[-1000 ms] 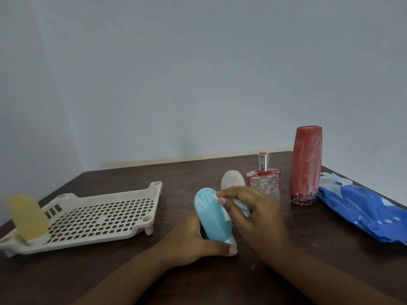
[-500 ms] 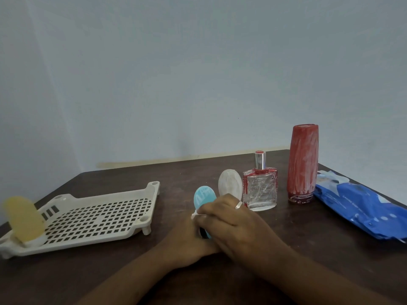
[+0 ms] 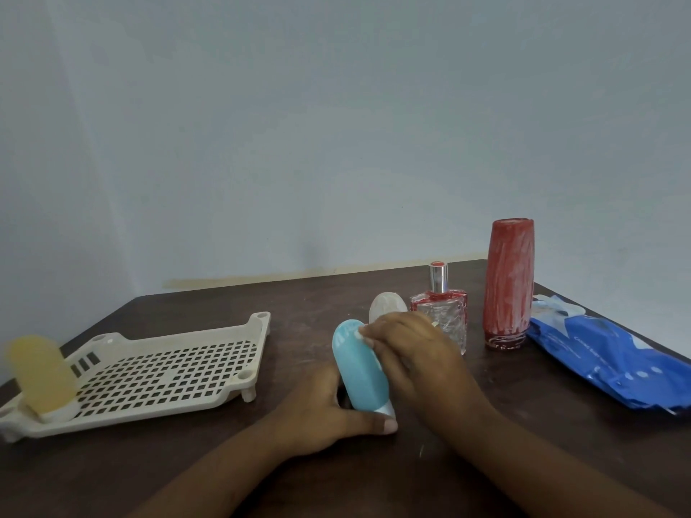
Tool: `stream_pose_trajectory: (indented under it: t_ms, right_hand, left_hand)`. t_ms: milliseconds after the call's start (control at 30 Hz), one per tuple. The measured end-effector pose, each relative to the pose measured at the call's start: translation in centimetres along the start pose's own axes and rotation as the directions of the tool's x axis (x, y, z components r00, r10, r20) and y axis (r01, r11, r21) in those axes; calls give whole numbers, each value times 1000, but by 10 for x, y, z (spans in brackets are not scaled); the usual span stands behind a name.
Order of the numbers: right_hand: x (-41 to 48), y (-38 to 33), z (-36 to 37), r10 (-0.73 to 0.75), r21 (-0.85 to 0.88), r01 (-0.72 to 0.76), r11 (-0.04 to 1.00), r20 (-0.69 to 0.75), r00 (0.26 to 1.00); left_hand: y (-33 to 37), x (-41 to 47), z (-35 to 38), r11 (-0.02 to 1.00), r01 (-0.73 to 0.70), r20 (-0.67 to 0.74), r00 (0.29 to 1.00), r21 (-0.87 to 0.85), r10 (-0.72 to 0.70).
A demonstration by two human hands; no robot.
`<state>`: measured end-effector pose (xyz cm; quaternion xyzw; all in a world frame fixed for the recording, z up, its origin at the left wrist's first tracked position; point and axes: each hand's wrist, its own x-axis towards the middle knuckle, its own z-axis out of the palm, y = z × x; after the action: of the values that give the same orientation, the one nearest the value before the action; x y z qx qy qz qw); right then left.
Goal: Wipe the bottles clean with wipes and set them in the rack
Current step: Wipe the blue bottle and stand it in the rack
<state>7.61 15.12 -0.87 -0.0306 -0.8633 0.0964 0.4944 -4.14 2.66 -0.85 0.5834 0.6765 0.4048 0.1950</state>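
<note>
A light blue bottle (image 3: pixel 359 368) stands cap-down and tilted on the dark table. My left hand (image 3: pixel 329 413) grips its lower end, thumb across the white cap. My right hand (image 3: pixel 415 357) pinches a white wipe (image 3: pixel 361 333) against the bottle's upper right side; most of the wipe is hidden under the fingers. A cream perforated rack (image 3: pixel 157 372) lies at the left with a yellow bottle (image 3: pixel 41 372) standing in its near left corner. Behind my right hand stand a white bottle (image 3: pixel 385 306), a clear perfume bottle (image 3: pixel 447 312) with red smears, and a tall red-smeared bottle (image 3: pixel 507 282).
A blue pack of wipes (image 3: pixel 605 360) lies at the right edge of the table (image 3: pixel 523 424). A pale wall rises close behind the table's far edge.
My right hand has slid the wipe back up the blue bottle from low on its side to its top. The bottle tilted and more of its blue side shows.
</note>
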Motion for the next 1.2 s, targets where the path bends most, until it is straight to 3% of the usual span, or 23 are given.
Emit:
stream_pose_trajectory:
  t_ms: [167, 467, 667, 933, 1067, 1200]
  right_hand:
    - [1, 3, -2, 101, 56, -98, 994, -58, 993]
    - [3, -8, -4, 53, 109, -39, 993, -127, 990]
    - [-2, -11, -4, -165, 38, 165, 986, -2, 986]
    - [-2, -20, -8, -413, -113, 432, 895, 160, 897]
    - [0, -19, -10, -385, -153, 396, 905, 102, 917]
    - [1, -16, -11, -245, -93, 246, 965, 23, 969]
  left_hand:
    - [-2, 0, 0, 1000, 4, 1, 1000, 14, -4]
    - [0, 1, 3, 992, -79, 1, 997, 95, 80]
    - [-3, 2, 4, 993, -78, -40, 996, 87, 82]
    - [-6, 5, 4, 973, -159, -66, 983, 168, 172]
    - [-4, 5, 5, 964, -196, -75, 974, 182, 212]
    - [-5, 5, 4, 973, -144, -46, 987, 177, 155]
